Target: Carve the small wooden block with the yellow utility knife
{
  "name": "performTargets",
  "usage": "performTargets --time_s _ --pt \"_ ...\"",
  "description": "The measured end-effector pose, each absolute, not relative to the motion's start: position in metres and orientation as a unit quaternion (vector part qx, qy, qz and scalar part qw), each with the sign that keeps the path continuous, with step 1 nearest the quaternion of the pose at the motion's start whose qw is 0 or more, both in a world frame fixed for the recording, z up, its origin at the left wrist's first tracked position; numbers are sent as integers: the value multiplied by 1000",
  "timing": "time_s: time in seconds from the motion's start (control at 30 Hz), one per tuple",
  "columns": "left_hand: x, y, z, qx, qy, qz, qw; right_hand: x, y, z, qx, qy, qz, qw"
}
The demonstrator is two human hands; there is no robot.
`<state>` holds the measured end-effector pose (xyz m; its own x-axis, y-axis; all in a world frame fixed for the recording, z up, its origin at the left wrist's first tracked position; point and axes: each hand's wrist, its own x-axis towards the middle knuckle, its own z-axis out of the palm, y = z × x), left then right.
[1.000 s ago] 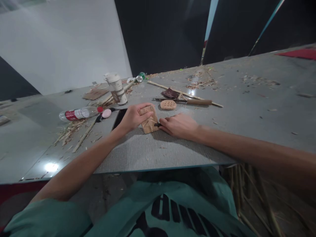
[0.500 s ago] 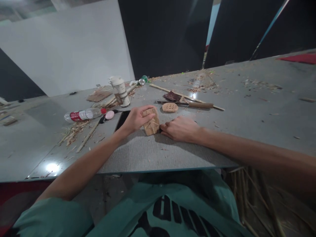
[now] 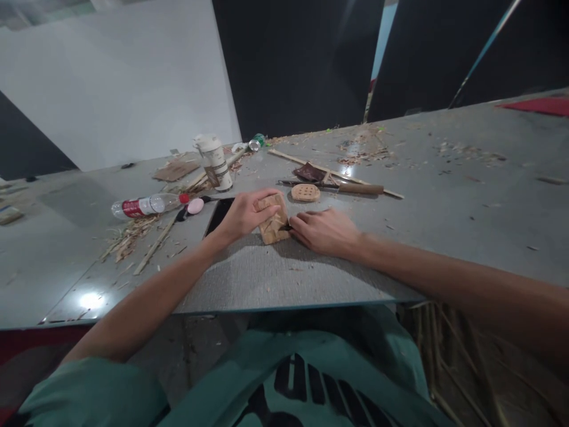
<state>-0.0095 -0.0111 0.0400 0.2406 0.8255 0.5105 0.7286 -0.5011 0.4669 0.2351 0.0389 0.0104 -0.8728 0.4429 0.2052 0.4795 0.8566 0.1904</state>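
Observation:
My left hand (image 3: pixel 245 214) is closed around a small carved wooden block (image 3: pixel 274 230), thumb across its face, holding it tilted up over the grey work surface (image 3: pixel 267 279). Raised and cut shapes mark the block's face. Closed at the block's right edge, my right hand (image 3: pixel 326 231) grips a small dark-tipped carving tool (image 3: pixel 287 228). The tip touches the block's lower right face; most of the tool is hidden by my fingers. Just beyond both hands lies an oval wooden piece with rows of small holes (image 3: pixel 305 192).
A wooden-handled knife (image 3: pixel 360 188), a thin wood strip (image 3: pixel 391 193) and a dark brown scrap (image 3: pixel 309 172) lie ahead. Leftward are a plastic bottle (image 3: pixel 151 205), a white tumbler (image 3: pixel 215 163), a pink round object (image 3: pixel 195 206), a black flat object (image 3: pixel 219 217) and shavings (image 3: pixel 133 237).
The dark tool tip in my right hand has moved slightly left, further onto the block's face. My left hand keeps its hold on the block. The view has shifted a little.

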Motion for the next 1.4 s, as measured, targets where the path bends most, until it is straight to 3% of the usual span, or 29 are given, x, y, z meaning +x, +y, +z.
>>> performTargets --time_s 0.63,0.93,1.4 --pt "-11 -8 40 788 493 363 62 234 43 15 -218 -970 -100 26" --pt "-13 -8 38 787 493 369 51 235 39 15 -244 -963 -106 53" --pt "-8 -13 43 795 478 365 75 234 44 15 -226 -968 -104 27"
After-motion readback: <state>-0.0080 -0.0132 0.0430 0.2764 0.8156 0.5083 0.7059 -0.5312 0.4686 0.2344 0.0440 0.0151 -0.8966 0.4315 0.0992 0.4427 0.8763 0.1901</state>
